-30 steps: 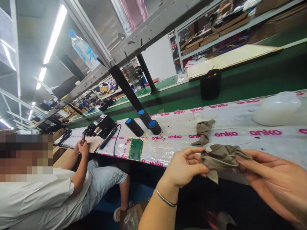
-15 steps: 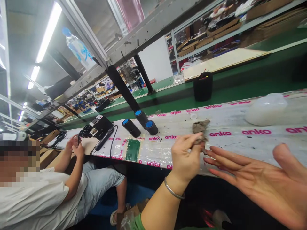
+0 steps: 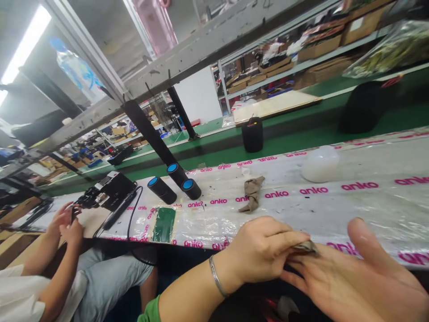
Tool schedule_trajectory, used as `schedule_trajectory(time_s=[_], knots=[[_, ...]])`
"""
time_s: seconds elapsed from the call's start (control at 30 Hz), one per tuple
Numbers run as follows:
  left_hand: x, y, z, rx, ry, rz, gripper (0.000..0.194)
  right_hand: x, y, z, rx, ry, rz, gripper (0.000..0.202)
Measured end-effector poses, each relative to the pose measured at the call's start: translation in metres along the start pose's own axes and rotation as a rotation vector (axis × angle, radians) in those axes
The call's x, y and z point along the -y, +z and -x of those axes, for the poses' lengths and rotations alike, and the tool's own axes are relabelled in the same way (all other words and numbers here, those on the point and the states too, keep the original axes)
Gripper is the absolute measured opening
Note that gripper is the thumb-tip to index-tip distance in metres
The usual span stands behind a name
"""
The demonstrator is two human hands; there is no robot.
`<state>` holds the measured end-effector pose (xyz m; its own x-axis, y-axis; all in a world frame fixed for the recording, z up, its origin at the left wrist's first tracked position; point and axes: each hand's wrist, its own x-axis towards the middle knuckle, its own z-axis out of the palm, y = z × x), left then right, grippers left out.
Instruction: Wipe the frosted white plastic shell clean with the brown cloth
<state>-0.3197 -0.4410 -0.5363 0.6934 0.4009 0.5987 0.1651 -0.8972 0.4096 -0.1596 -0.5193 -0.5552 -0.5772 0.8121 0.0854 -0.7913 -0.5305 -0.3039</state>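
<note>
Head view: our left hand pinched a small brown cloth against the fingers of our flat, spread right hand, near the table edge.

The counter is a long bench covered in clear plastic sheet printed with pink "anko" lettering, and behind it runs a green conveyor belt. On the sheet lie a crumpled brown cloth, a milky white dome-shaped lump further right, three black cylinders with blue ends close together to the left, a green rectangular pad near the front edge, and a black device with a cable at the far left. A black cylindrical container stands on the belt.
</note>
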Motion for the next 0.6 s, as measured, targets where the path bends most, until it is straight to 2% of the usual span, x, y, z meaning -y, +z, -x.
schedule_trajectory(time_s=[0.1, 0.17, 0.23, 0.3, 0.4, 0.5, 0.57, 0.6], knots=[[0.005, 0.002, 0.001, -0.165, -0.173, 0.004, 0.023, 0.01, -0.009, 0.008, -0.04, 0.025, 0.053, 0.086], [0.011, -0.003, -0.002, -0.226, -0.368, 0.035, 0.022, 0.019, -0.016, 0.014, -0.139, 0.016, 0.114, 0.092], [0.012, -0.008, -0.01, -0.256, -0.461, 0.1, 0.025, 0.026, -0.018, 0.013, -0.257, -0.017, 0.173, 0.089], [0.006, -0.007, -0.023, -0.294, -0.4, 0.153, 0.03, 0.029, -0.012, 0.005, -0.348, -0.031, 0.201, 0.072], [-0.01, 0.007, -0.044, -0.342, -0.231, 0.118, 0.028, 0.026, -0.001, -0.012, -0.422, -0.078, 0.18, 0.047], [-0.022, 0.03, -0.055, -0.31, -0.146, 0.044, 0.026, 0.02, -0.001, -0.018, -0.567, -0.144, 0.118, 0.043], [-0.024, 0.043, -0.05, -0.282, -0.13, 0.016, 0.029, 0.017, -0.006, -0.016, -0.636, -0.154, 0.09, 0.045], [-0.022, 0.046, -0.045, -0.273, -0.121, 0.005, 0.029, 0.016, -0.008, -0.014, -0.63, -0.152, 0.091, 0.046]])
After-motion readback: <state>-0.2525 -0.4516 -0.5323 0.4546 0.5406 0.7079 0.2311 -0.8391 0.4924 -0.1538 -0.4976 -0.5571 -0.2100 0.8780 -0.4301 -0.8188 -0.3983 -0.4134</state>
